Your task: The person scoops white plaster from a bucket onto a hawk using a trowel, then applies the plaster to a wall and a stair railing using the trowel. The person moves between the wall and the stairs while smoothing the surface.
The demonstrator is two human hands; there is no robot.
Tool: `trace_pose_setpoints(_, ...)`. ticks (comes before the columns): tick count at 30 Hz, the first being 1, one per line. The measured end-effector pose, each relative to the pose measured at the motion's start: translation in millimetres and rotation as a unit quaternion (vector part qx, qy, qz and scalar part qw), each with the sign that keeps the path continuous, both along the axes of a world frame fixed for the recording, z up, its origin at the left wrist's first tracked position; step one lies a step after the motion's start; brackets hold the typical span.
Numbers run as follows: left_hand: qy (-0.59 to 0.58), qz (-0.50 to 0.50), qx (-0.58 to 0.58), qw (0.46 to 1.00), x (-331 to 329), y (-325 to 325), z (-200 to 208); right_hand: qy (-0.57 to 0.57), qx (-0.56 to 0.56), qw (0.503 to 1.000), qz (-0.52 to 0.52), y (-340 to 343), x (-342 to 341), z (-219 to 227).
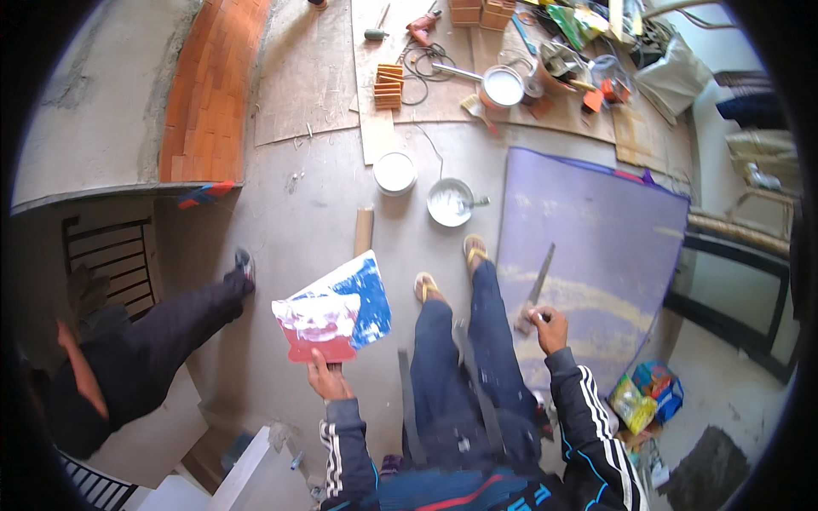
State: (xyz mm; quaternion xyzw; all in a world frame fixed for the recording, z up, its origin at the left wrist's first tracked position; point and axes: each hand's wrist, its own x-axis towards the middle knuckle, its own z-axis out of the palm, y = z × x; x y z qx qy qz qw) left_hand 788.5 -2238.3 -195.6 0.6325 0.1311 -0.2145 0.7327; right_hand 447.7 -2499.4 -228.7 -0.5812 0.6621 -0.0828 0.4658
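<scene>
Above the floor [294,234], left hand [328,376] gripping a white-smeared board [371,311], right hand [550,329] (curled) grasping a long-bladed tool [540,278]

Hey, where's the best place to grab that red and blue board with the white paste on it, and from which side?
Probably by the lower edge of the board, coming from the wearer's side, where the left hand holds it. That red strip faces the wearer and looks mostly bare, while white paste lies thick across the middle and smears the blue part.
</scene>
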Motion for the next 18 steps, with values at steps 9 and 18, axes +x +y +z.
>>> trace_pose_setpoints(9,0.08,-0.094,-0.025,0.992,102.9,187.4,-111.4,0.134,-0.119,0.971,0.156,90.1,130.1,-205.0)
trace_pose_setpoints(18,0.11,-0.246,-0.064,0.961,168.2,208.7,-163.8,-0.059,-0.054,0.981,0.176,139.8,251.0,-183.3)
